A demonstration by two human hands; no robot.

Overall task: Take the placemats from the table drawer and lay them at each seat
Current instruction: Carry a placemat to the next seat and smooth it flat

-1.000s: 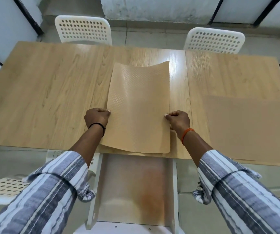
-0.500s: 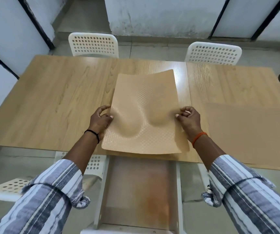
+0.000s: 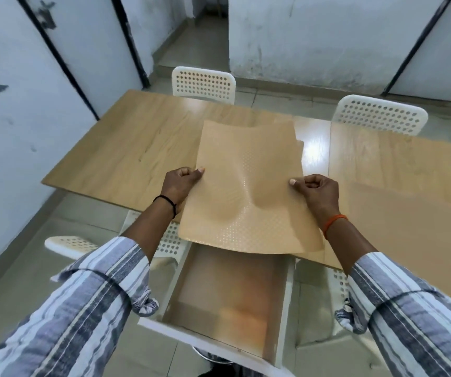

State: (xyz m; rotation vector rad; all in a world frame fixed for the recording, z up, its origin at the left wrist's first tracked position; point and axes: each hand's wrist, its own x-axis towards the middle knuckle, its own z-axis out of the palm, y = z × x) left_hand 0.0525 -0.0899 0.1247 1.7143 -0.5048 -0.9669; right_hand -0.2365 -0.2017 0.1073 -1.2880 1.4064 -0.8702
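Counts: 2 placemats, one held (image 3: 249, 186), one flat on the bench at right (image 3: 409, 235). 1 bench (image 3: 126, 148). 1 drawer (image 3: 227, 292), pulled out. 4 white perforated chairs: two on the far side (image 3: 204, 84) (image 3: 379, 115), two partly visible on the near side (image 3: 69, 244) (image 3: 337, 281). 2 hands (image 3: 179, 183) (image 3: 318, 190), 2 wristbands: black (image 3: 166, 201), orange (image 3: 333, 223).

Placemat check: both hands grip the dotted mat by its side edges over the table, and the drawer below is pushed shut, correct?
Not quite. In the head view the drawer is pulled open below the table edge. The rest holds: the left hand and right hand grip the placemat by its side edges.
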